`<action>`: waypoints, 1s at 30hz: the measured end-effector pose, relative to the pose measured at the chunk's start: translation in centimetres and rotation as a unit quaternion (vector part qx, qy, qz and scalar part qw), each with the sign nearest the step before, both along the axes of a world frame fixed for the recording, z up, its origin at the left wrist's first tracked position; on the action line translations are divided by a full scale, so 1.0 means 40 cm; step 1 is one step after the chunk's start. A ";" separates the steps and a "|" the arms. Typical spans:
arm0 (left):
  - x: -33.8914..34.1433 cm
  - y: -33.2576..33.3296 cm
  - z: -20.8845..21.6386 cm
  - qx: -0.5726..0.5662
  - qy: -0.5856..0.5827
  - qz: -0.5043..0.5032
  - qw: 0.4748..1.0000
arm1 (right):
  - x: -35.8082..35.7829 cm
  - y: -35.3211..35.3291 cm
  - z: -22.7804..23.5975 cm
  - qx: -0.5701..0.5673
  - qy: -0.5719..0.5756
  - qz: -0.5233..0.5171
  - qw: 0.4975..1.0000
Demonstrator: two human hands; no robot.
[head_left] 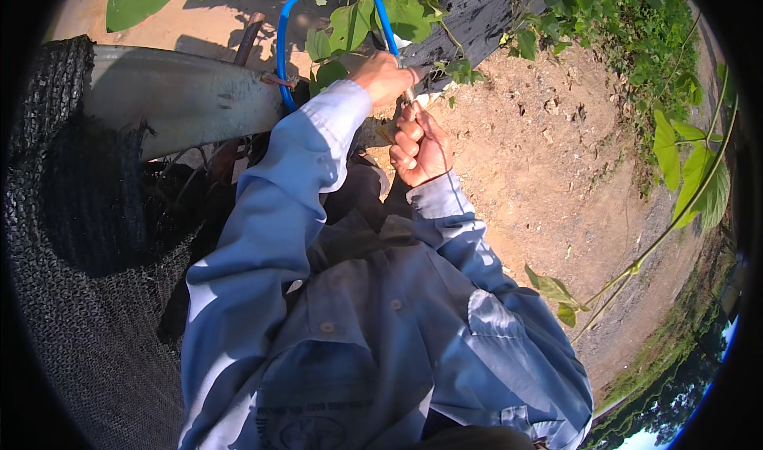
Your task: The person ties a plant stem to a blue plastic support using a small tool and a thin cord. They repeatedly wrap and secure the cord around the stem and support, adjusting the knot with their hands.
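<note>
A bright blue hose [281, 37] arches up from beside the wide metal sheet and comes down into my left hand [385, 80]. That hand is closed round the hose near its end. A short silvery metal fitting [410, 92] shows between my two hands. Just below it, my right hand [422, 145] is curled into a fist, with thumb and fingertips pinched at the fitting's lower end. The fingers hide most of what they grip, so I cannot tell how the fitting and hose join.
A curved grey metal sheet [187, 92] lies left of my forearm, with black shade netting [95, 331] below it. A rusty rod [249, 38] sticks up behind the sheet. Leafy vines [350, 29] hang around the hose, and a long stem [636, 267] crosses the bare ground [548, 164] at right.
</note>
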State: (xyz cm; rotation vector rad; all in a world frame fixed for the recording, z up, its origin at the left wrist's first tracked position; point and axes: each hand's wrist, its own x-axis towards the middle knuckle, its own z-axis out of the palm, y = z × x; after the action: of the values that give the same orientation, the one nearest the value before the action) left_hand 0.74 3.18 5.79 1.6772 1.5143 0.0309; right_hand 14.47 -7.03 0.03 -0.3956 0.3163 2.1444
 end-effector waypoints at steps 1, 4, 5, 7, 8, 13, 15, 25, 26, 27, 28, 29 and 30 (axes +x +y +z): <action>0.004 0.002 0.008 -0.025 0.012 0.024 0.999 | 0.003 -0.004 0.000 -0.003 -0.011 0.000 1.000; 0.032 -0.058 0.064 0.030 0.097 0.113 0.988 | 0.019 0.003 0.017 0.015 -0.079 0.013 0.997; 0.032 -0.136 0.023 0.314 0.082 0.133 0.937 | 0.022 -0.006 0.028 0.011 -0.141 0.041 0.989; 0.048 -0.249 0.020 0.434 -0.010 0.170 0.885 | 0.045 -0.038 0.060 0.005 -0.272 0.091 0.958; 0.069 -0.291 -0.006 0.393 -0.026 0.213 0.894 | 0.058 -0.065 0.064 -0.003 -0.289 0.109 0.951; 0.120 -0.260 -0.096 0.008 -0.297 0.392 0.871 | 0.085 -0.110 0.038 0.259 -0.527 0.179 0.790; 0.106 -0.254 -0.104 -0.108 -0.373 0.476 0.789 | 0.124 -0.075 0.019 0.419 -0.573 0.212 0.672; 0.107 -0.256 -0.077 -0.242 -0.735 0.461 0.435 | -0.012 0.401 0.060 0.265 -0.295 0.440 0.805; 0.113 -0.265 -0.070 -0.228 -0.705 0.479 0.470 | -0.028 0.397 0.063 0.269 -0.320 0.457 0.785; 0.119 -0.275 -0.077 -0.220 -0.712 0.477 0.465 | -0.037 0.390 0.065 0.275 -0.347 0.475 0.760; 0.126 -0.286 -0.085 -0.213 -0.719 0.474 0.461 | -0.026 0.377 0.047 0.258 -0.331 0.452 0.787; 0.132 -0.295 -0.093 -0.208 -0.725 0.470 0.458 | -0.017 0.379 0.046 0.224 -0.290 0.502 0.783; 0.153 -0.293 -0.093 -0.191 -0.725 0.479 0.456 | -0.020 0.364 0.057 0.236 -0.317 0.484 0.780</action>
State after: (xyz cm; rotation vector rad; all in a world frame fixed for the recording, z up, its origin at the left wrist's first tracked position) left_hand 6.85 -8.55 2.07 -0.1632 0.6341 1.2677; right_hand 13.66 7.55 2.33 -1.1096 -1.0176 2.7323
